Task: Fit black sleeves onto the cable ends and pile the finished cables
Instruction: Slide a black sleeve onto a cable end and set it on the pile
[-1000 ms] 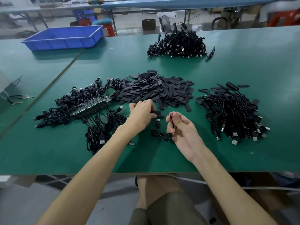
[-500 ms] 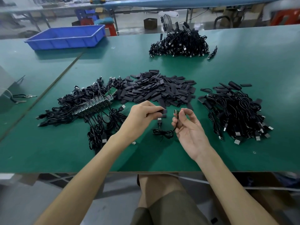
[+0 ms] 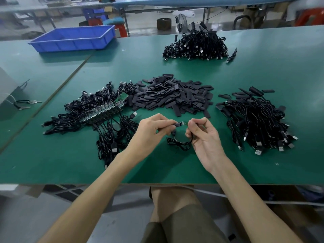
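Green-topped worktable (image 3: 52, 155), head view. Left hand (image 3: 150, 132): fingers curled, thumb and forefinger pinching a short black tubular sleeve (image 3: 175, 124). Right hand (image 3: 203, 137): curled, pinching the small board end of a thin black cable (image 3: 182, 123) (sleeve and board meet between the hands; depth of fit unreadable). Cable slack loops on the table below. Heap of loose flat black sleeves (image 3: 175, 97) just beyond; tangled black cable pile (image 3: 257, 120) right, board-ended cable bundle (image 3: 84, 114) left.
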A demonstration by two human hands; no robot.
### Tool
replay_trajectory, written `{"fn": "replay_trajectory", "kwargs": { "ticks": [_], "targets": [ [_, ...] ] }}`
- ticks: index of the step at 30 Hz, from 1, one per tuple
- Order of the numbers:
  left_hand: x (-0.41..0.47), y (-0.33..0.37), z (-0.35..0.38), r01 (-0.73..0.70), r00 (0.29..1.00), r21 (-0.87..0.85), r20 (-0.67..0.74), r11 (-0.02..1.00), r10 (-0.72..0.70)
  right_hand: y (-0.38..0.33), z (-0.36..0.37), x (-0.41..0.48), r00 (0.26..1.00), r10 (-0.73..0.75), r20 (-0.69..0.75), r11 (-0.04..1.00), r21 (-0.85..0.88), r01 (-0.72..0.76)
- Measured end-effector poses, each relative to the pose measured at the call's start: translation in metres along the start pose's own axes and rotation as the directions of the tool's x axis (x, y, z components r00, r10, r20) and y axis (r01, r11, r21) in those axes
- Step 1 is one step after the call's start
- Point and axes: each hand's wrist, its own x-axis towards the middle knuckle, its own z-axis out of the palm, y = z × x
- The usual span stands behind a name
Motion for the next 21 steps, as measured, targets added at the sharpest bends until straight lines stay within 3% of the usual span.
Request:
{"fn": "replay_trajectory", "kwargs": {
  "ticks": [7,14,21],
  "targets": [
    [-0.001,0.004,0.000,-0.008,1.000,0.023,-0.021,1.000,0.009,0.001,0.000,0.000,1.000,-0.009,0.015,1.000,-0.015,0.009],
    [0.001,0.005,-0.007,-0.005,0.997,0.015,0.078,1.000,0.004,0.003,-0.001,0.001,1.000,-0.017,0.004,0.997,-0.074,0.018],
    [0.000,0.005,-0.014,-0.053,0.992,0.182,0.122,0.982,0.031,0.007,0.002,-0.003,0.994,-0.088,0.058,0.968,-0.232,0.099]
  ]
}}
